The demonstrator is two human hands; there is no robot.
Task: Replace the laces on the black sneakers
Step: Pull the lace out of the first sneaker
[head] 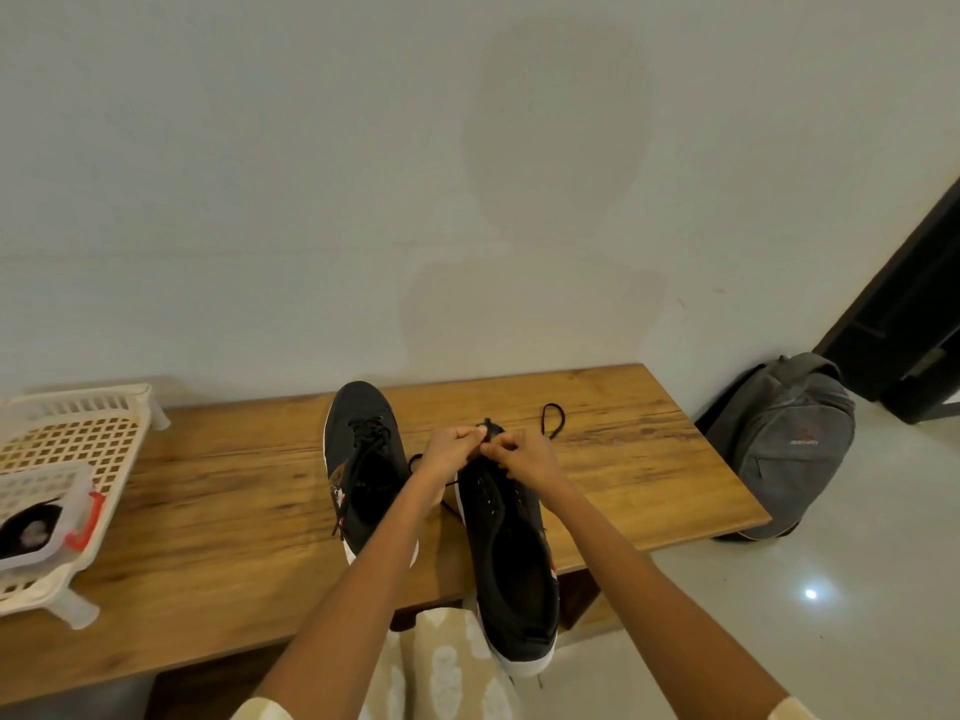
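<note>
Two black sneakers with white soles lie on a wooden bench (649, 459), toes toward the wall. The left sneaker (363, 459) is laced with a black lace, its ends loose. The right sneaker (511, 558) overhangs the bench's front edge. My left hand (451, 452) and my right hand (524, 454) meet over its toe end, each pinching the black lace (551, 418) near the front eyelets. One lace end loops on the bench beyond my right hand; another strand trails left under my left wrist.
A white plastic basket (78, 444) stands at the bench's left end, holding a clear box with red clips (47, 517). A grey backpack (784, 439) leans on the floor right of the bench. A wall rises directly behind the bench.
</note>
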